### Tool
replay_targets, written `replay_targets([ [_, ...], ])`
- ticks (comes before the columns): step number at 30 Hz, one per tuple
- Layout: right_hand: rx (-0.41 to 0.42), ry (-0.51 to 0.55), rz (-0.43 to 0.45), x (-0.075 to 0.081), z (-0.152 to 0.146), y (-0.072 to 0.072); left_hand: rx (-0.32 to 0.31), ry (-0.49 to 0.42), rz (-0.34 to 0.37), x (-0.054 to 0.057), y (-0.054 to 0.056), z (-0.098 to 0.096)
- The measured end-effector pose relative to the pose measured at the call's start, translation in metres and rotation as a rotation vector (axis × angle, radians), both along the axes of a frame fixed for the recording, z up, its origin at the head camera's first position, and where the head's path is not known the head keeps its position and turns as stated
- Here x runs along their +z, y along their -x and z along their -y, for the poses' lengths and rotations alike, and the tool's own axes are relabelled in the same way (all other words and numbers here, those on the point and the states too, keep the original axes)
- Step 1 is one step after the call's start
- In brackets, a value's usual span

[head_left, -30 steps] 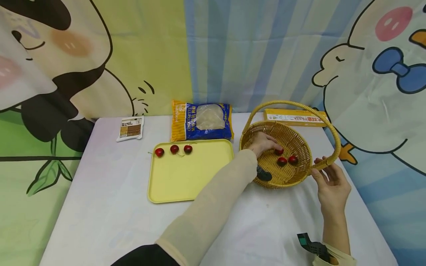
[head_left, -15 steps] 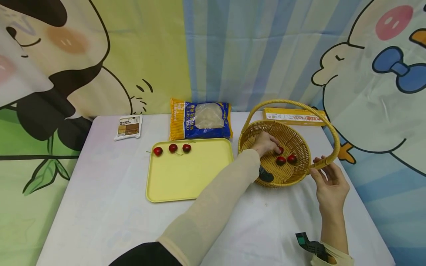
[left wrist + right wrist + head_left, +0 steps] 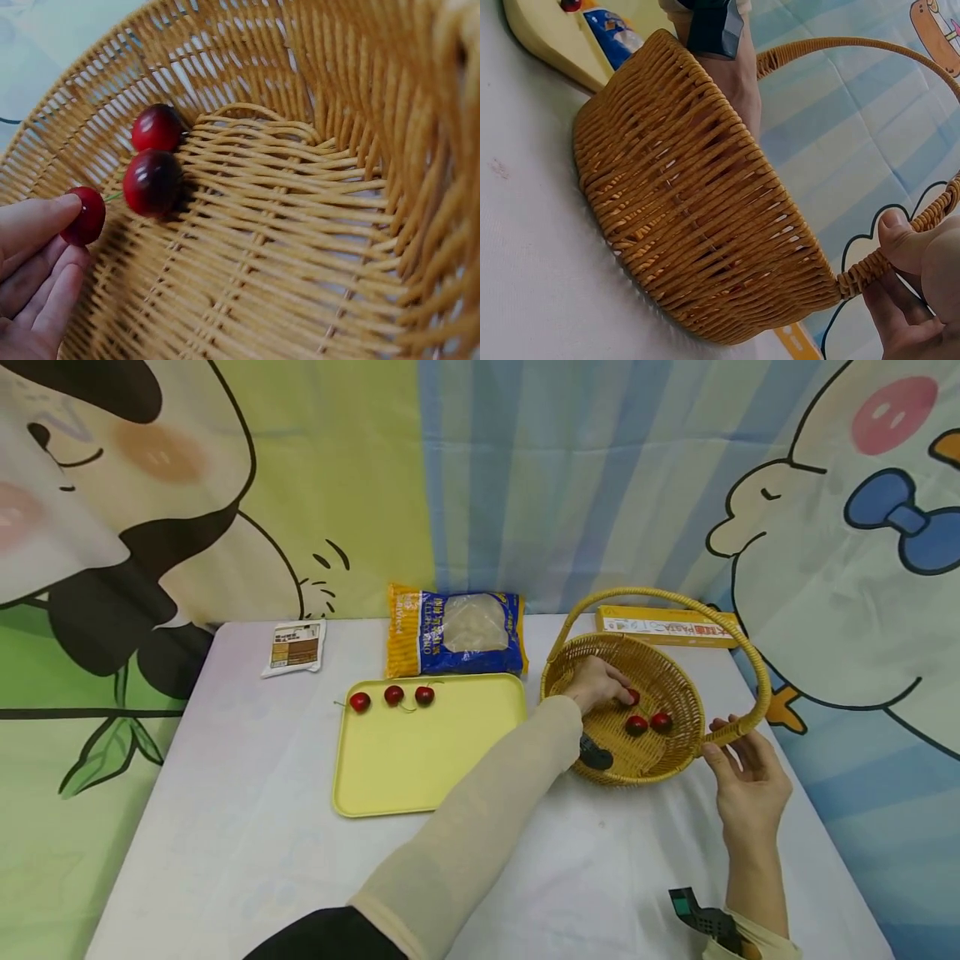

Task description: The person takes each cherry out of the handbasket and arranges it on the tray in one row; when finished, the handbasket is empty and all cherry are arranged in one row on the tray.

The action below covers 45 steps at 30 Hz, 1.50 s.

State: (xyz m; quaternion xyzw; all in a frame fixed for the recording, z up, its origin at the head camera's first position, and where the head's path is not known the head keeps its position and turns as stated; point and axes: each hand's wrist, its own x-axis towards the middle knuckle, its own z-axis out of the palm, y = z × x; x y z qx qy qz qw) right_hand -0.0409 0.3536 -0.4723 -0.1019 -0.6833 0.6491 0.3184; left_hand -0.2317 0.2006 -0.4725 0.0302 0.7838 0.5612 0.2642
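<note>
Inside the wicker basket [image 3: 630, 777], my left hand [image 3: 596, 683] pinches a dark red cherry [image 3: 85, 216] between thumb and fingers. Two more cherries [image 3: 154, 180] lie on the basket floor beside it; a green stem shows between the held one and its neighbour. On the basket's right side, my right hand [image 3: 752, 785] grips the lower end of the arched handle [image 3: 870, 270], thumb on one side and fingers on the other. To the left, a yellow tray [image 3: 420, 760] bears three cherries [image 3: 393, 696] in a row along its far edge.
Behind the tray lies a blue and orange plastic food bag [image 3: 457, 633]. A small white and brown packet [image 3: 295, 648] is at the far left of the white-covered table [image 3: 247, 827]. A flat yellow pasta box [image 3: 667, 627] lies behind the basket, near the hanging cloth backdrop [image 3: 510, 485].
Both hands stay nearly where they were, the left at the cherry in the basket and the right on the handle. The whole head view shifts slightly.
</note>
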Motion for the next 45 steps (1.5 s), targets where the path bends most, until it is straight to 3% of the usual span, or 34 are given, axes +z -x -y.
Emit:
replay_targets([
  [8,-0.015,0.023,0.002,0.0,-0.004,-0.004,-0.022,-0.024,-0.028,0.015,0.001,0.01],
  [17,-0.038,0.085,0.034,-0.001,-0.009,-0.01,-0.065,-0.054,-0.022,0.043,-0.015,0.024],
  [25,-0.016,0.079,0.019,-0.001,-0.008,-0.007,-0.116,-0.079,-0.062,0.056,-0.025,0.05],
  [33,-0.026,0.085,0.049,0.002,-0.006,-0.004,-0.119,-0.094,-0.077,0.059,-0.03,0.085],
  [45,-0.034,0.1,0.077,0.004,-0.002,-0.003,-0.119,-0.165,-0.087,0.048,-0.036,0.153],
])
